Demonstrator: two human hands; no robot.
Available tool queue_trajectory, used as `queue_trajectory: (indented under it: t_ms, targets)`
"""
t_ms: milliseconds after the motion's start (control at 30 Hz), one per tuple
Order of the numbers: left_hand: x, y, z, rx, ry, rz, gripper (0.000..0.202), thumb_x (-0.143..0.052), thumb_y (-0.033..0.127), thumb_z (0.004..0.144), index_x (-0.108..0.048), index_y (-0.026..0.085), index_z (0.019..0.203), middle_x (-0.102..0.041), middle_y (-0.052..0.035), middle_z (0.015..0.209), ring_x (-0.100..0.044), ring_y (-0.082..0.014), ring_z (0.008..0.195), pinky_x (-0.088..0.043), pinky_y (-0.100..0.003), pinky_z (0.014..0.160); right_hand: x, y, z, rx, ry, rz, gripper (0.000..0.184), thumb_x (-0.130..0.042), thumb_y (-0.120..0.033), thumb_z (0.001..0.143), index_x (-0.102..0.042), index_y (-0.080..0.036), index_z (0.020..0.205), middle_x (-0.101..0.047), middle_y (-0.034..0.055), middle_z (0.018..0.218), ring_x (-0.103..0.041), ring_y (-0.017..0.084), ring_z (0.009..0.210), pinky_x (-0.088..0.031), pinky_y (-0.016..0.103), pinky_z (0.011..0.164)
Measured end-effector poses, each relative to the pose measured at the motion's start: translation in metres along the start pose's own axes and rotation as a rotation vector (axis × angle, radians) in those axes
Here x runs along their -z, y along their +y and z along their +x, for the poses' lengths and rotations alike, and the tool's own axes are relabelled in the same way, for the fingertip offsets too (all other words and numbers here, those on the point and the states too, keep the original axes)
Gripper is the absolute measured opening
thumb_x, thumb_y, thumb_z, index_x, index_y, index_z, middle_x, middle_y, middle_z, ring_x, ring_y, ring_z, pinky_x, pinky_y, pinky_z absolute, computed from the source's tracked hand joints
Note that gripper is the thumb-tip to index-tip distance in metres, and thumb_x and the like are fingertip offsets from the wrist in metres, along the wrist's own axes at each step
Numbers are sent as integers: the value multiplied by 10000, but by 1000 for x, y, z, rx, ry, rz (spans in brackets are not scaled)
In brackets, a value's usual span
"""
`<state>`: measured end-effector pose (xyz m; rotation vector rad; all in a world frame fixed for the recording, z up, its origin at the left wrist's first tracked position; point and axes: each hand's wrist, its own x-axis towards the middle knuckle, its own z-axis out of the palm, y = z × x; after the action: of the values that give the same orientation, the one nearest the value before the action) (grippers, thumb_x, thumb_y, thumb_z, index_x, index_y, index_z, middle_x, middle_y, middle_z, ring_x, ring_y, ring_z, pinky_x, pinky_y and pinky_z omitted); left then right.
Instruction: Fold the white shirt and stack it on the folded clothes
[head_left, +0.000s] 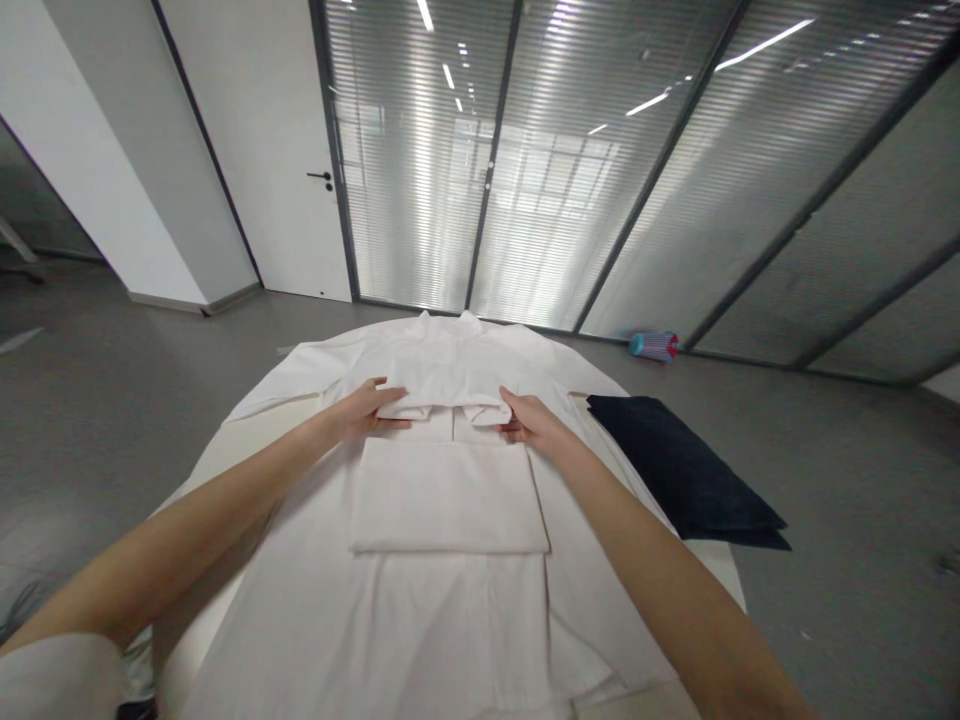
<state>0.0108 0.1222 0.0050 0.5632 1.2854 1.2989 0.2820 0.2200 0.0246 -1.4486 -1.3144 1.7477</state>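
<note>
White shirt [450,625] is lying face down on a round white surface [214,480], its collar [446,325] pointing away from the person. 2 layers of folded cloth are resting on its middle: a flat rectangular panel [446,495] nearer the person and a narrower folded band [450,375] toward the collar. The left hand [367,412] and right hand [529,422] are holding the near edge of that band, well apart and level with each other. On each hand, the thumb appears to be resting on top while the fingers [399,424] are pressing together beneath the edge, pinching it lightly, though the cloth partly hides them.

Folded navy cloth [682,465] is lying on the surface just beside the shirt's right side, and a blue-and-red bottle [652,346] is lying on the grey floor beyond.

Risks are building at the pinched edge. Uneven pull between the 2 hands could skew the band against the panel below, and a loosened pinch could let the thin layers slide apart. Dragging the shirt's side outward could also snag it on the navy cloth.
</note>
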Motion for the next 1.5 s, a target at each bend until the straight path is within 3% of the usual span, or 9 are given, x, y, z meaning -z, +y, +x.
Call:
queue_trajectory:
  t_ms: [100,267,333,467,600,800,967,1233,1500]
  targets:
    - [-1,-10,-2,-70,74,24,1150,-873,110,679,-171,372,1552,-598,-102,1280,-747,-225,848,-654,-443,792,0,3,-2,16,-19,-148,230,-554,-236,989,-583,-132,786,-632,30,572,-595,121,468,-433,195,413]
    - [5,-14,-7,-165,-116,53,1272,-877,92,639,-84,472,1558,-686,12,1059,-741,-197,803,-631,-479,824,3,7,0,87,8,-431,149,-628,-209,920,-633,-109,810,-616,17,520,-512,89,407,-365,175,389]
    - [8,-14,-8,-170,-175,95,1228,-891,151,622,-160,453,1561,-707,16,1019,-734,-203,805,-630,-421,801,5,9,1,144,47,-504,152,-674,-195,871,-660,-98,987,-597,-13,516,-514,101,414,-387,188,413]
    - [12,-16,-4,-132,-230,270,808,-883,307,628,-583,234,1374,-699,-6,840,-666,-163,676,-561,-253,607,9,12,4,270,63,-627,674,-688,-156,827,-425,-113,1447,-612,-43,596,-560,132,471,-450,230,507]
    - [14,-21,0,-213,-160,564,557,-784,423,719,-704,156,1202,-369,92,500,-328,-65,403,-300,-193,405,15,15,5,375,36,-816,763,-673,-197,846,-330,-115,1524,-638,-20,679,-602,160,570,-476,269,632]
    - [23,-8,3,-674,105,1085,504,-791,402,673,-729,225,1141,-572,-55,1017,-589,-180,782,-529,-348,790,17,6,1,487,125,-1139,517,-653,-312,877,-579,-138,1357,-687,97,943,-662,249,906,-478,336,835]
    - [11,17,30,-1000,200,1343,382,-553,374,906,-702,171,1194,-593,-153,1237,-570,-296,1167,-434,-467,1059,-16,-17,16,779,229,-1183,375,-463,-354,1000,-651,-197,1284,-589,144,1303,-576,257,1188,-425,371,1022]
    - [-5,-17,75,-776,-173,1516,586,-355,502,992,-454,229,1501,-394,-93,1585,-257,-307,1505,-208,-568,1199,-56,10,53,685,-57,-1439,647,-203,-564,1042,-265,-238,1597,-221,67,1657,-175,312,1520,-137,526,1209]
    - [62,5,87,-634,-171,950,624,-613,469,778,-651,119,1293,-693,-145,1220,-683,-213,918,-542,-351,876,-50,18,55,683,-54,-1429,673,-141,-588,1032,-228,-250,1608,-179,48,1666,-145,291,1530,-111,506,1220]
